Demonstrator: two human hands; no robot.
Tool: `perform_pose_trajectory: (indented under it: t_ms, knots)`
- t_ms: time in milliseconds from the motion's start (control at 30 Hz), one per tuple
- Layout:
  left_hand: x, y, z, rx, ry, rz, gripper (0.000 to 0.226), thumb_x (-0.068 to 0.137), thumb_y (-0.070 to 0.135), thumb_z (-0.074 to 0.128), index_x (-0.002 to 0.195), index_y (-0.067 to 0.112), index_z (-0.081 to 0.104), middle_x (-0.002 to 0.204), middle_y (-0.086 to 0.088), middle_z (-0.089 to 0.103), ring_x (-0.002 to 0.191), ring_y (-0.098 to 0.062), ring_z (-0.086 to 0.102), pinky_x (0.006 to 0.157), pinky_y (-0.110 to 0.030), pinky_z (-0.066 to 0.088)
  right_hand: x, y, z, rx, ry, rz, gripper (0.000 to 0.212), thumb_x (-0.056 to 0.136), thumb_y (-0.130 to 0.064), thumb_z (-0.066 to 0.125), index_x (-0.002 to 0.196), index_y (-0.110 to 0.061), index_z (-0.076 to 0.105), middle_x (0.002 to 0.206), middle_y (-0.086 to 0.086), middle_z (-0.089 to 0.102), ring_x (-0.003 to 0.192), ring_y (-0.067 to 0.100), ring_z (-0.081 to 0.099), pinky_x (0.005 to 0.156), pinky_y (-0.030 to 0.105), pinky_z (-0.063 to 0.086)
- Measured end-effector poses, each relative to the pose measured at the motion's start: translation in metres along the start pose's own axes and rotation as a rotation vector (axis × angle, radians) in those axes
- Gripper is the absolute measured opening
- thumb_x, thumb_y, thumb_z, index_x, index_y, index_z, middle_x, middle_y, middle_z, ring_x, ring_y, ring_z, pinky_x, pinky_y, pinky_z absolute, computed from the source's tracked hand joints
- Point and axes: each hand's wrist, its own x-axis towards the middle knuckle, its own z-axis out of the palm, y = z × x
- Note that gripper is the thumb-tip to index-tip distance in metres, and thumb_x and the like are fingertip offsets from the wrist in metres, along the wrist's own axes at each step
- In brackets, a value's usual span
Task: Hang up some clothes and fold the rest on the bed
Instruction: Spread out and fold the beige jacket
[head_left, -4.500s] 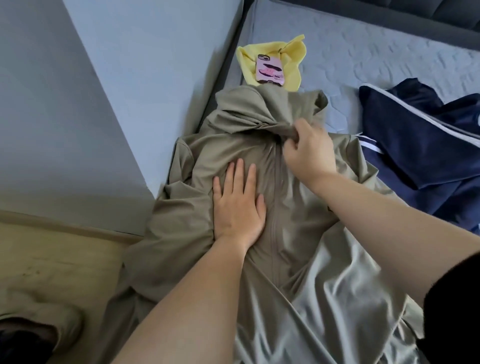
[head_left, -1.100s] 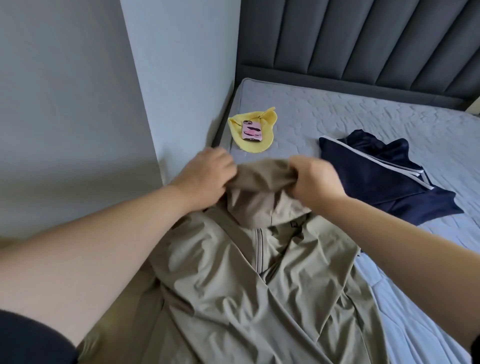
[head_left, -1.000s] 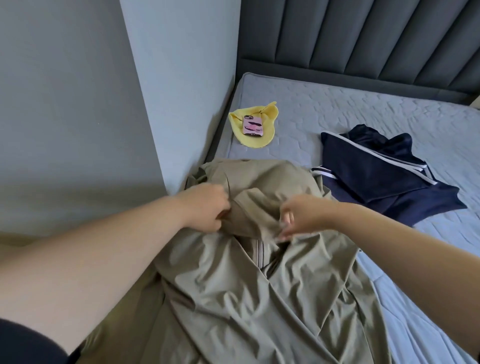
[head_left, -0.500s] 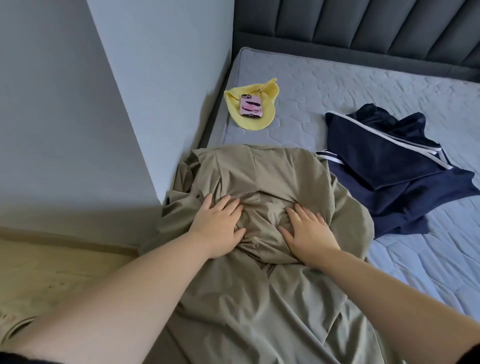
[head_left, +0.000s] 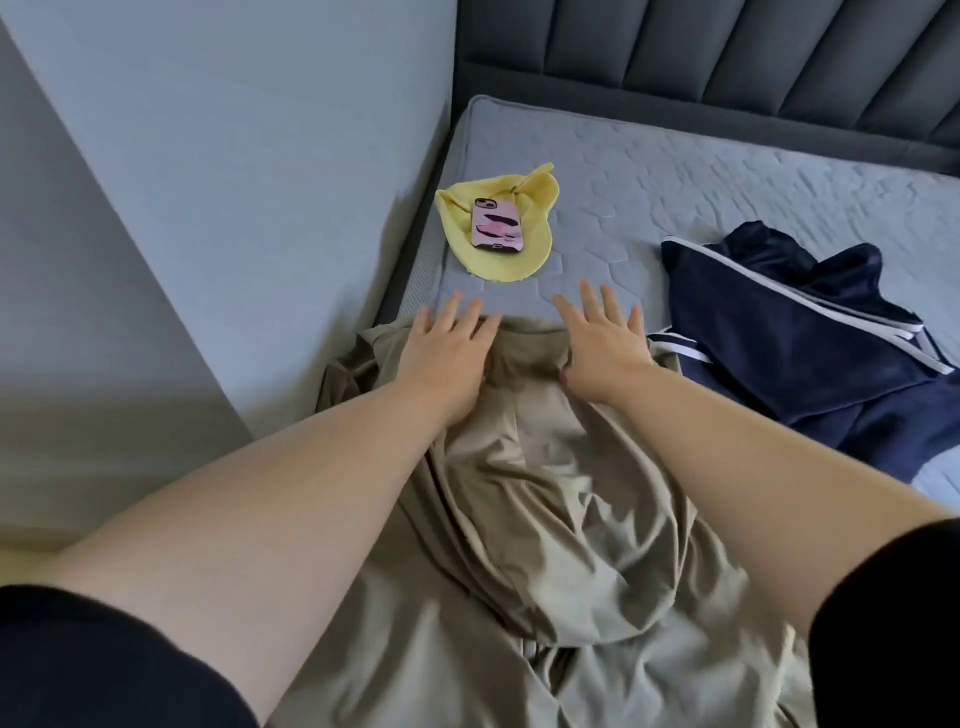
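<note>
Khaki jacket (head_left: 545, 519) lies lengthwise along the left side of the mattress (head_left: 727, 171), crumpled in soft folds, with its near end running out of view below me. At the far left stands a pale wall (head_left: 218, 156), and the jacket's left edge slumps over the side of the bed next to it. My left hand (head_left: 447, 358) rests palm down on the jacket's far end, fingers straight and fanned apart, gripping nothing; the fingertips reach just past the cloth onto the mattress. Beyond it, near the mattress's left edge, sits a yellow cloth (head_left: 493, 267) with a pink-cased phone (head_left: 496, 228) lying on top of it. My right hand (head_left: 605, 343) lies flat on the same far end of the jacket, just right of the left one, with a ridge of fabric bunched between them. Its fingers are also straight and spread, pressing down rather than pinching. Just beside it to the right, a navy garment (head_left: 779, 338) with white stripes lies in a loose heap on the mattress, its striped edge touching the jacket. A dark padded headboard (head_left: 727, 57) runs across the back.
</note>
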Motion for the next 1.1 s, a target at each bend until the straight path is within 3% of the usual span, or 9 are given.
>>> perform_pose_trajectory:
  t_ms: [100,233,400,600,700,767,867,967,1100]
  knots:
    - [0.018,-0.013,0.006,0.003,-0.191,-0.068,0.101,0.087,0.044,0.063,0.151,0.018,-0.011,0.161,-0.005,-0.001,0.146,-0.030,-0.011,0.116,-0.053,0.002,0.011,0.018,0.018,-0.062,-0.208,0.028,0.109,0.078,-0.049,0.070,0.152,-0.025,-0.007,0.160,0.007,-0.006,0.146,0.029,-0.010,0.114,0.056,-0.004]
    - [0.035,-0.019,0.023,0.005,-0.274,-0.103,0.116,0.074,0.055,0.072,0.151,0.014,-0.004,0.157,-0.007,0.018,0.146,-0.029,0.005,0.114,-0.057,0.006,0.024,0.022,0.053,-0.101,-0.224,-0.011,0.109,0.075,-0.057,0.069,0.153,-0.023,0.000,0.157,0.006,0.012,0.146,0.025,0.005,0.113,0.059,0.003]
    - [0.037,-0.013,0.031,0.131,-0.182,-0.114,0.086,0.068,0.058,0.076,0.132,0.014,0.040,0.135,-0.006,0.044,0.131,-0.026,0.035,0.112,-0.055,0.016,0.035,0.025,0.052,-0.030,-0.268,-0.005,0.103,0.069,-0.058,0.074,0.149,-0.029,0.015,0.149,0.002,0.030,0.139,0.026,0.027,0.111,0.059,0.011]
    - [0.013,0.003,0.021,0.078,-0.131,-0.185,0.038,0.088,0.027,0.063,0.121,0.016,0.046,0.112,-0.007,0.062,0.125,-0.029,0.040,0.111,-0.051,0.017,0.016,0.001,0.051,-0.012,-0.198,0.168,0.064,0.087,-0.029,0.063,0.142,-0.020,0.031,0.141,0.007,0.041,0.134,0.026,0.035,0.114,0.058,0.009]
    - [-0.010,0.009,0.008,0.131,-0.006,-0.128,0.017,0.090,0.005,0.045,0.102,0.014,0.054,0.079,-0.003,0.057,0.093,-0.028,0.054,0.107,-0.042,0.023,-0.004,-0.009,0.035,-0.095,-0.084,0.201,0.030,0.090,-0.010,0.046,0.118,-0.017,0.054,0.120,0.005,0.057,0.120,0.025,0.048,0.115,0.056,0.006]
    - [-0.026,0.008,-0.005,0.167,0.036,-0.052,0.017,0.087,-0.001,0.042,0.088,0.013,0.050,0.064,-0.001,0.043,0.070,-0.027,0.049,0.104,-0.038,0.026,-0.019,-0.011,0.019,-0.176,0.045,0.167,0.023,0.086,-0.003,0.041,0.094,-0.018,0.057,0.092,0.001,0.060,0.104,0.025,0.056,0.115,0.055,0.003]
    - [-0.044,0.000,-0.029,0.202,0.094,-0.002,0.017,0.085,-0.002,0.045,0.088,0.014,0.050,0.073,-0.007,0.056,0.076,-0.028,0.058,0.086,-0.032,0.032,-0.042,0.002,-0.006,-0.234,0.249,0.064,0.020,0.079,0.003,0.044,0.085,-0.016,0.041,0.069,0.000,0.043,0.082,0.028,0.056,0.115,0.052,0.007]
    - [-0.066,-0.007,-0.050,0.201,0.088,-0.036,0.015,0.087,-0.001,0.046,0.091,0.014,0.047,0.083,-0.006,0.059,0.073,-0.027,0.054,0.060,-0.029,0.025,-0.069,0.018,-0.027,-0.214,0.301,-0.055,0.027,0.072,0.006,0.048,0.083,-0.013,0.034,0.058,-0.001,0.034,0.062,0.029,0.049,0.111,0.042,0.023]
    - [-0.099,0.008,-0.070,0.157,0.034,-0.048,0.016,0.086,0.001,0.049,0.097,0.012,0.050,0.088,-0.007,0.058,0.075,-0.027,0.053,0.057,-0.031,0.028,-0.110,0.025,-0.043,-0.189,0.327,-0.089,0.027,0.071,0.007,0.053,0.088,-0.009,0.041,0.058,0.003,0.042,0.056,0.028,0.040,0.073,0.031,0.028]
